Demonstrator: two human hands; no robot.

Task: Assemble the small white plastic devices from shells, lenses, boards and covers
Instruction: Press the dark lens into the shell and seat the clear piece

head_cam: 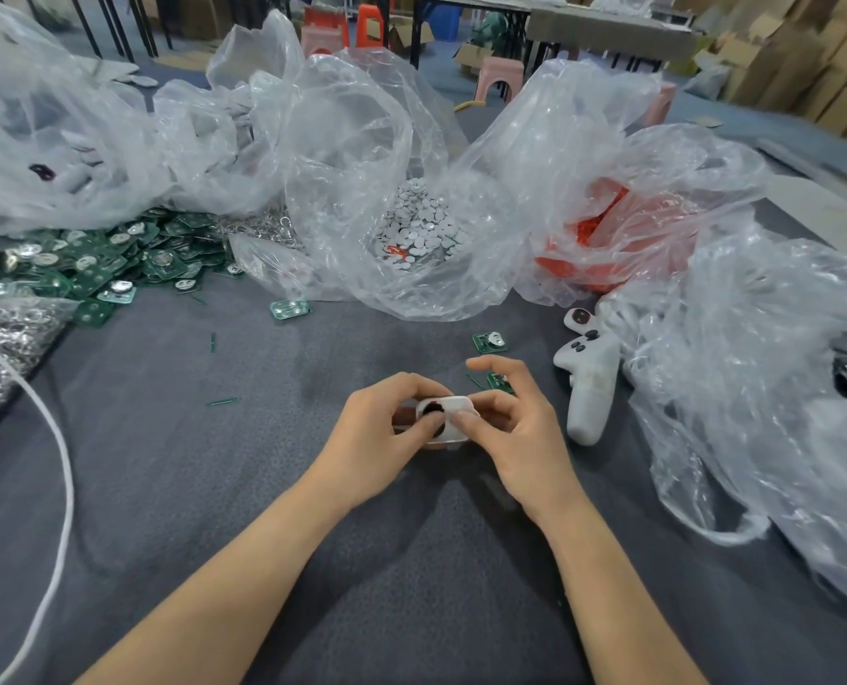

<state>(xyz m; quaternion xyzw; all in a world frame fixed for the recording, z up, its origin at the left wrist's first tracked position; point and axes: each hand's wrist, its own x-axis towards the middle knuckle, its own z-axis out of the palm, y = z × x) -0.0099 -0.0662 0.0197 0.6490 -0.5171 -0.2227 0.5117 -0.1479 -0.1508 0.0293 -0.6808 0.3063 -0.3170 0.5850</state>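
White plastic shell (453, 405) with a dark round lens (432, 410) is held just above the grey worktop (214, 487), near the middle. The left hand (377, 437) curls its fingers round the shell's left side; the right hand (520, 437) pinches its right end. Green boards (90, 269) lie heaped far left, and white devices (589, 383) rest on the right.

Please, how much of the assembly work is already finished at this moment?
Done: two white devices right of the hands look assembled. In hand: the left hand and the right hand both pinch a white shell with a dark round part in it. Left: the pile of green boards, loose boards by the right hand and a bag of white discs wait.
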